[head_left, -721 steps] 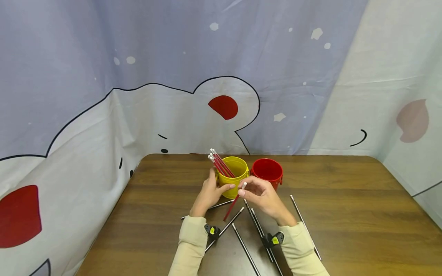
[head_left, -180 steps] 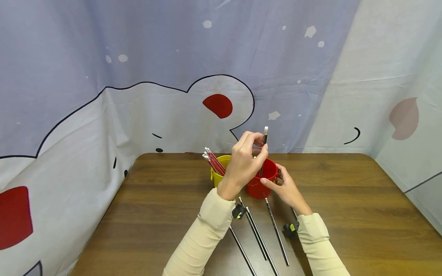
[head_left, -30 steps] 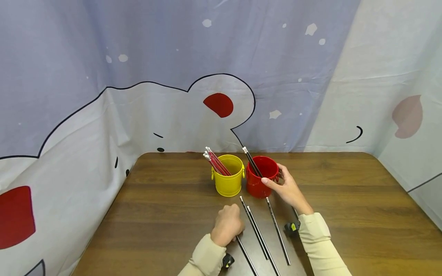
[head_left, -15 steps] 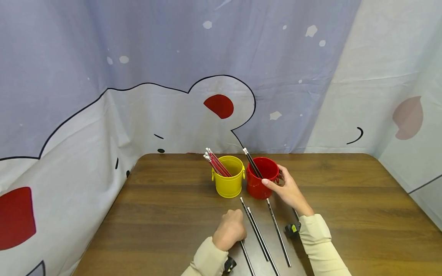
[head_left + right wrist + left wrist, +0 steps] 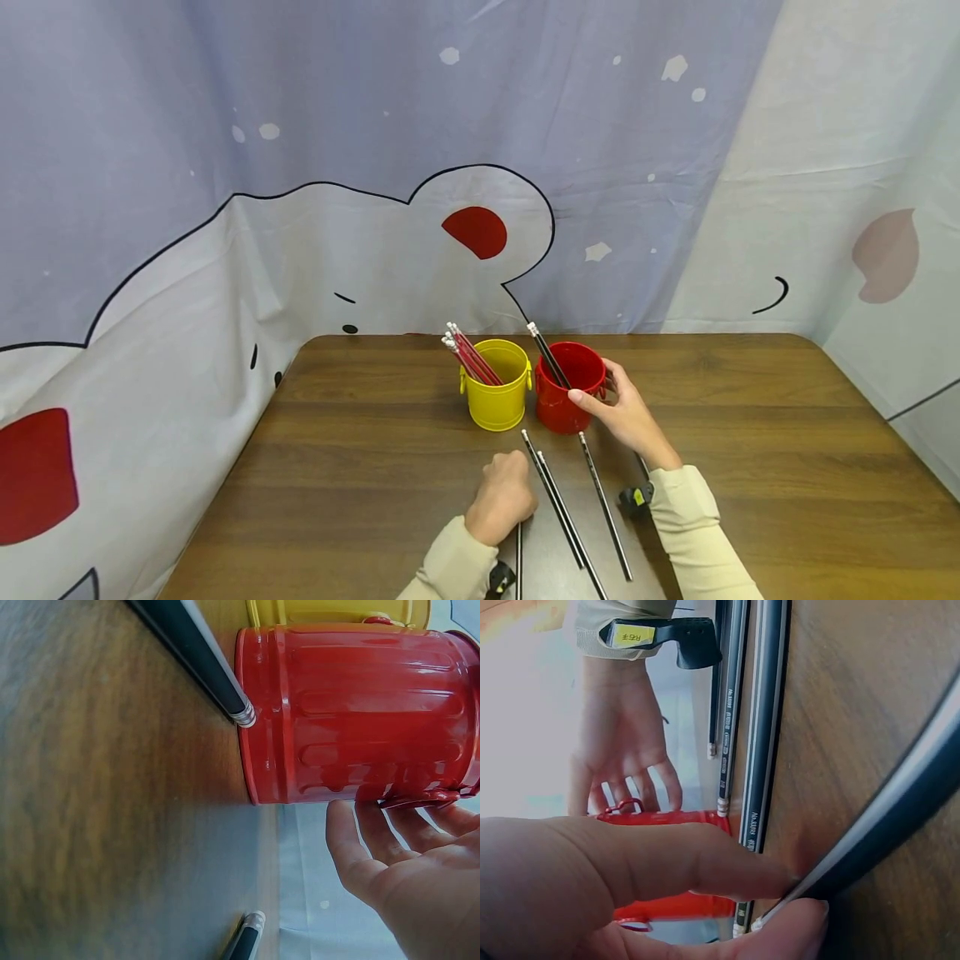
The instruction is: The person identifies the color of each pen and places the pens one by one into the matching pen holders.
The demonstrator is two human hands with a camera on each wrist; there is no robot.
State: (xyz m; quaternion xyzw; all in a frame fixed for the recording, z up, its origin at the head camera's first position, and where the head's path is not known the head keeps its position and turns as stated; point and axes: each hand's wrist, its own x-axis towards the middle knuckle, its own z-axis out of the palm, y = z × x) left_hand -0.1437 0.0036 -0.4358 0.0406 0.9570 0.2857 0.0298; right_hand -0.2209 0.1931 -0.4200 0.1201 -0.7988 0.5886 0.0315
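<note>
My left hand (image 5: 502, 500) is low over the table, thumb and finger pinching a black pencil (image 5: 519, 560) near its eraser end. In the left wrist view the pencil's dark shaft (image 5: 889, 799) slants up from the fingertips. My right hand (image 5: 632, 421) holds the red bucket (image 5: 558, 410) at its right side, thumb at the front and fingers toward the back; the right wrist view shows those fingers (image 5: 382, 832) against its wall by the handle. Black pencils (image 5: 551, 358) with white erasers lean inside the red bucket.
Left of the red bucket stands a yellow bucket (image 5: 497, 408) with several red pencils (image 5: 472, 357) leaning in it. Two black pencils (image 5: 562, 508) lie side by side, another pencil (image 5: 606, 508) lies to their right, and one more (image 5: 642, 467) is partly under my right wrist.
Since earlier, red pencils stand in the yellow bucket and black ones in the red. Over the last second, the pencil in my left hand has swung from slanted to nearly straight. My right hand stays.
</note>
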